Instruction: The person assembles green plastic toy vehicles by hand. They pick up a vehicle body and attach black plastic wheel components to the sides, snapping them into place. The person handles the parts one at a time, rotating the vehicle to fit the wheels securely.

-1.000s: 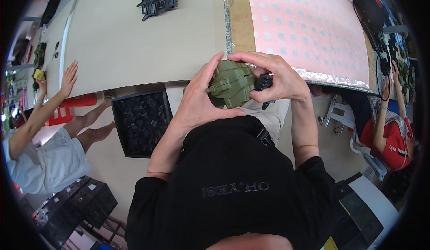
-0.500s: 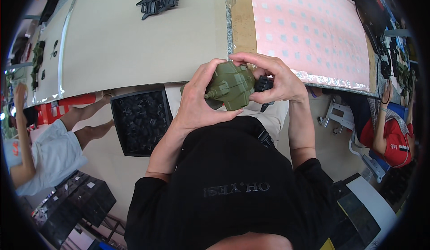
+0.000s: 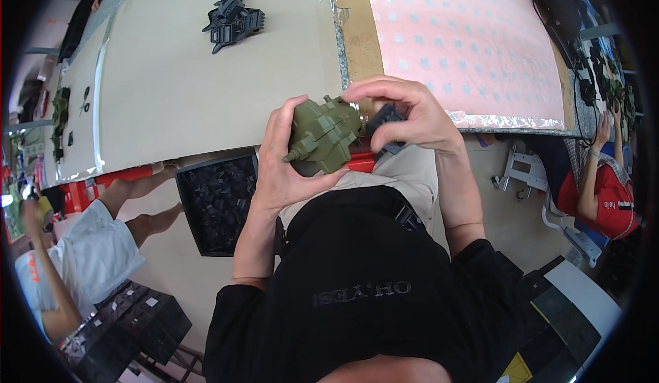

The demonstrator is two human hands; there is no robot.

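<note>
Workroom with a table (image 3: 158,74) surfaced in pale beige board, part of it under one pink spotted cloth (image 3: 473,53). The wearer's left hand (image 3: 274,170) grasps one green moulded part (image 3: 326,132), thumb below and fingers above; the part is held at the table's near edge, over the lap. The right hand (image 3: 429,125) curls around one dark grey piece (image 3: 388,117), index finger stretched toward the green part; I cannot tell whether the two components are joined. Lower left of the hands, beneath the table edge, stands one black bin (image 3: 218,251), holding many small black parts (image 3: 221,201), too jumbled to count. Farther up the board lies one dark grey assembly (image 3: 233,22). At lower left are at least two black boxes (image 3: 161,328), contents indistinct. Two co-workers flank the wearer: one in white shorts (image 3: 110,246) at left, one in a red top (image 3: 607,201) at right.
</note>
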